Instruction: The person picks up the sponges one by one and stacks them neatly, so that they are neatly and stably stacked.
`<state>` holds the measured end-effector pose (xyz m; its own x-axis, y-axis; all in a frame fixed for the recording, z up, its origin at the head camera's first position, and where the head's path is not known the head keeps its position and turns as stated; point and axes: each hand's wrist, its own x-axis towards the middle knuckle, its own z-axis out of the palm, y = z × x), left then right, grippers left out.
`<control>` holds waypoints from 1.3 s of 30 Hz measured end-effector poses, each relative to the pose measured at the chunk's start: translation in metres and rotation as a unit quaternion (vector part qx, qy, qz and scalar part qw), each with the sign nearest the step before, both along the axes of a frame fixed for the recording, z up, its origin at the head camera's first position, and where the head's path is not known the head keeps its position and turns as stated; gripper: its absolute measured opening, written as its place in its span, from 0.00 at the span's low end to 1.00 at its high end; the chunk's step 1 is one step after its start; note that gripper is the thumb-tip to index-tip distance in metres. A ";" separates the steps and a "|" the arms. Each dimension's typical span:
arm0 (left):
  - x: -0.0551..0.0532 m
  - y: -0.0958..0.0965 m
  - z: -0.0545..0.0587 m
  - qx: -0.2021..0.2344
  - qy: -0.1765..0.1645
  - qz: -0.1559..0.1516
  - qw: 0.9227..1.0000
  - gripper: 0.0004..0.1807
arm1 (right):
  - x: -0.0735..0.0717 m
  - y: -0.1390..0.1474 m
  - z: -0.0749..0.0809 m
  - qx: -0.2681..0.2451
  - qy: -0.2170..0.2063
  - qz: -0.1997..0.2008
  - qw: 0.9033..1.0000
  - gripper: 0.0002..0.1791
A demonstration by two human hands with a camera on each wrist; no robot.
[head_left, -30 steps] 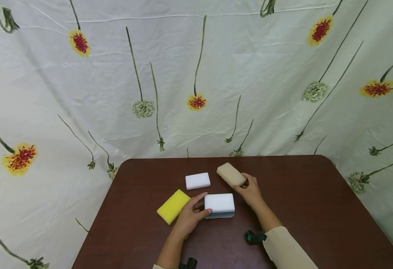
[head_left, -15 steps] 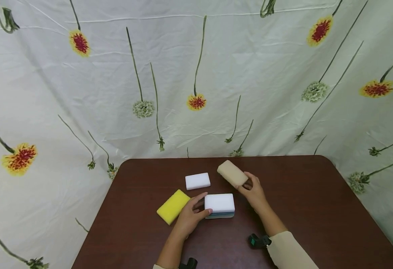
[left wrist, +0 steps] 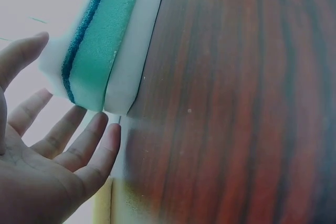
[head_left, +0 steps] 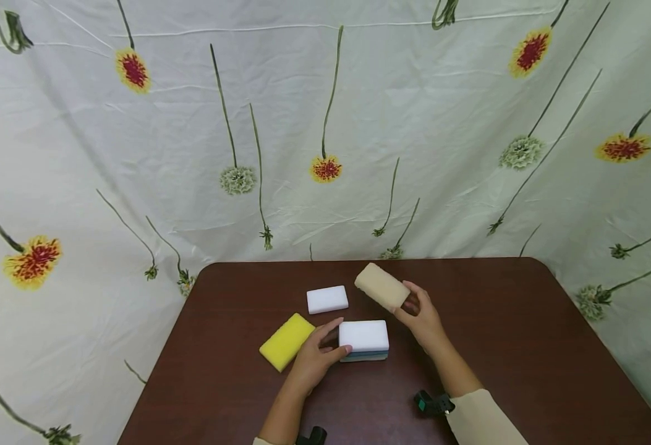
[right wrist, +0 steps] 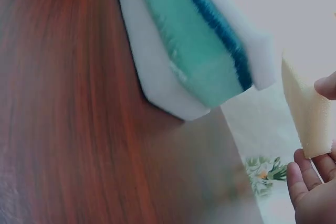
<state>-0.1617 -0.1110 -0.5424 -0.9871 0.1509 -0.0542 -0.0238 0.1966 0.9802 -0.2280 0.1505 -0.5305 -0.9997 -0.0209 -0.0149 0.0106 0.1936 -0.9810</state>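
Note:
A stack stands mid-table: a white sponge block point(head_left: 364, 335) on top, a green sponge point(left wrist: 102, 45) with a dark blue scouring layer under it, and another white block point(left wrist: 137, 45) at the bottom. My left hand point(head_left: 311, 363) rests against the stack's left side, thumb at the near corner, fingers spread and fairly straight. Behind and right of the stack, my right hand point(head_left: 426, 320) pinches a beige sponge point(head_left: 382, 286) by its near end, thumb on one face and fingers under the other. In the right wrist view the beige sponge point(right wrist: 308, 111) hangs above the table.
A single white block point(head_left: 327, 300) lies behind the stack. The yellow sponge point(head_left: 287, 342) lies left of my left hand. All are on a dark brown table point(head_left: 236, 402), with a flower-print cloth point(head_left: 280, 204) hanging behind its far edge.
My right hand has shifted slightly right and away from me with the beige sponge, which sits a little higher in the view. The left hand and the stack stay put.

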 end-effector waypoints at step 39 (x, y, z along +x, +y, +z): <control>-0.002 -0.002 -0.006 -0.017 0.003 -0.003 1.000 0.39 | 0.046 -0.004 0.008 -0.013 0.108 0.136 0.985 0.39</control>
